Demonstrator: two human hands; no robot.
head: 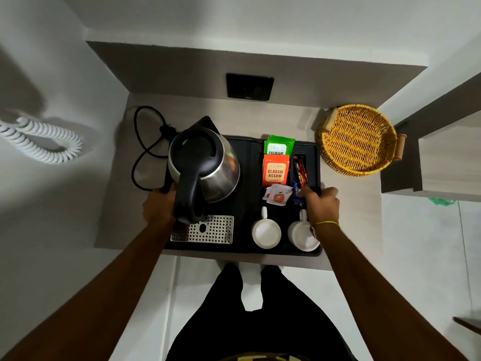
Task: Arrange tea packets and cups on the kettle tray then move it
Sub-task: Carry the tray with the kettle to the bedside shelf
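A black kettle tray lies on a pale shelf. On its left stands a steel kettle with a black lid and handle. Green and orange tea packets lie in the tray's right half, with small white sachets and red and blue stick packets beside them. Two white cups stand upside down at the front right. My left hand grips the tray's left edge behind the kettle handle. My right hand grips the tray's right edge.
A yellow wicker basket sits right of the tray against the wall. The kettle's black cord loops on the shelf at the left. A black socket plate is on the back wall. A perforated metal drip plate sits at the tray's front left.
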